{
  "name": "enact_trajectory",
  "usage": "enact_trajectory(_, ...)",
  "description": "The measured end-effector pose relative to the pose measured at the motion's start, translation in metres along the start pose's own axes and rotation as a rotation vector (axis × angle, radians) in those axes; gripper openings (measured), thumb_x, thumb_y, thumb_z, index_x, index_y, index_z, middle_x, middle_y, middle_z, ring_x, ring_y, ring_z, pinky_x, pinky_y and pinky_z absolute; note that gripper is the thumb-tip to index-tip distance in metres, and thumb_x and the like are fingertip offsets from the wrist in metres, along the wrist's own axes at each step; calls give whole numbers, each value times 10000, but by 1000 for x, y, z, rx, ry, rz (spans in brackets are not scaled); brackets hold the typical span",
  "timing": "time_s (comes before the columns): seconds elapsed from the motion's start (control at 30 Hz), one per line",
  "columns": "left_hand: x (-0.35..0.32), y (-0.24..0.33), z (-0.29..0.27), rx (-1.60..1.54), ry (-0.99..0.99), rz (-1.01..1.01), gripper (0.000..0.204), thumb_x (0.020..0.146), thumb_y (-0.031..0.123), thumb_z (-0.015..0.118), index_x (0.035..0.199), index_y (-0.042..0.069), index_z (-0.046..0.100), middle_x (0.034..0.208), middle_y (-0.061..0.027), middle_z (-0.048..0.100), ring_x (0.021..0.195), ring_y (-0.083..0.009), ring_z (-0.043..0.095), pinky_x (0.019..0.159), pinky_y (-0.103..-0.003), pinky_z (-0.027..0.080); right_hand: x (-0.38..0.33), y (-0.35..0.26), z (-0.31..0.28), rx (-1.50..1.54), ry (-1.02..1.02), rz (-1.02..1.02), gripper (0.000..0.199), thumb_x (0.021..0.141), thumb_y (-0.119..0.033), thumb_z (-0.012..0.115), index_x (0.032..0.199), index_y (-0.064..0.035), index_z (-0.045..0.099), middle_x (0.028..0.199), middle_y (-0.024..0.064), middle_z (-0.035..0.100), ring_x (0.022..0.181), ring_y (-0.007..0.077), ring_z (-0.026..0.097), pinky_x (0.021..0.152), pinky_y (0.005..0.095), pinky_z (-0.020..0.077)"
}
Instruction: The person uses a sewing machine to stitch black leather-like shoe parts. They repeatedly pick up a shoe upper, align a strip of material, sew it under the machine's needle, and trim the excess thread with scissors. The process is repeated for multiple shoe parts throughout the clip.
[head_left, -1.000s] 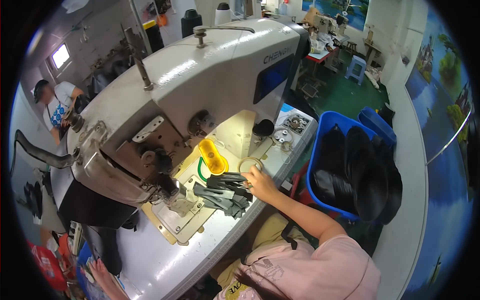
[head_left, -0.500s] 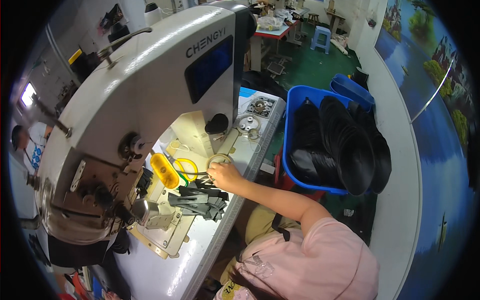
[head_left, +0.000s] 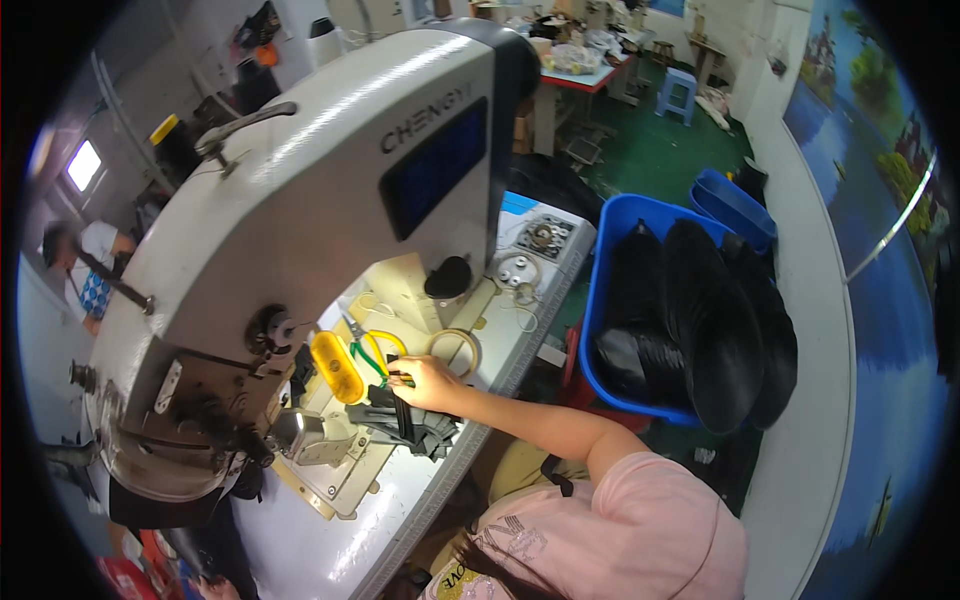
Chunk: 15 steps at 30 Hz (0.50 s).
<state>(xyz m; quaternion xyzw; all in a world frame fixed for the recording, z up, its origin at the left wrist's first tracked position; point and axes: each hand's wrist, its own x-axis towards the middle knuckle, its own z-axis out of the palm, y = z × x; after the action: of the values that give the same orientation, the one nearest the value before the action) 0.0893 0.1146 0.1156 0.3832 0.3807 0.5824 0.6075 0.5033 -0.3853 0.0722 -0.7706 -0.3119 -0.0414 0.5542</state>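
1. Slightly below the centre of the frame, a dark strip (head_left: 403, 420) hangs from the right hand (head_left: 425, 383), its lower end over the pile of strips (head_left: 432, 436).
2. The right hand's fingers are bent together, pinching the strip near its top.
3. That grey and black pile lies loosely overlapped on the white table (head_left: 300, 540), near its edge.
4. Just left of the hand are a yellow oval container (head_left: 337, 368) and yellow-handled scissors (head_left: 392, 342); a tape roll (head_left: 473, 350) lies above right.
5. A big pale sewing machine (head_left: 300, 180) fills the left and upper middle.
6. At the bottom left, the left hand (head_left: 215, 588) shows small beside black material (head_left: 213, 550); I cannot tell how its fingers stand.
7. Right of centre, a blue basket (head_left: 598, 325) holds stacked black pieces (head_left: 712, 340).
8. A blue stool (head_left: 678, 95) stands at the upper right.
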Motion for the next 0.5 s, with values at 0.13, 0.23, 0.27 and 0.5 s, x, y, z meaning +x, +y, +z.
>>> enact_trajectory(0.13,-7,9,-43,-217,-2,-65,475,884,211,518,1253,-69,410,1274,-182,465,1183,-251,438,988,-338,370,3,16,21,68,55,39,179,750,-95,640,904,-25,583,814,127,628,761,275,620,687,344,483)
enact_trajectory(0.23,-33,15,-81,-469,-191,-97,475,882,208,519,1250,-74,416,1282,-186,458,1186,-256,436,999,-341,357,4,13,31,34,24,185,379,722,-47,646,1069,-42,491,830,184,625,785,351,608,692,393,487)
enact_trajectory(0.27,-44,16,-85,-551,-287,-118,477,883,209,515,1252,-76,415,1295,-190,444,1192,-263,431,1013,-346,339,3,22,37,26,69,118,439,720,-42,646,1117,-54,459,813,204,616,790,363,605,681,408,485)
enact_trajectory(0.5,-193,12,26,-621,-998,-163,426,925,273,437,1285,45,443,1353,-133,402,1243,-253,378,1067,-444,217,-4,17,35,-296,152,-197,160,690,5,582,843,-42,565,782,130,520,703,340,569,624,423,471)
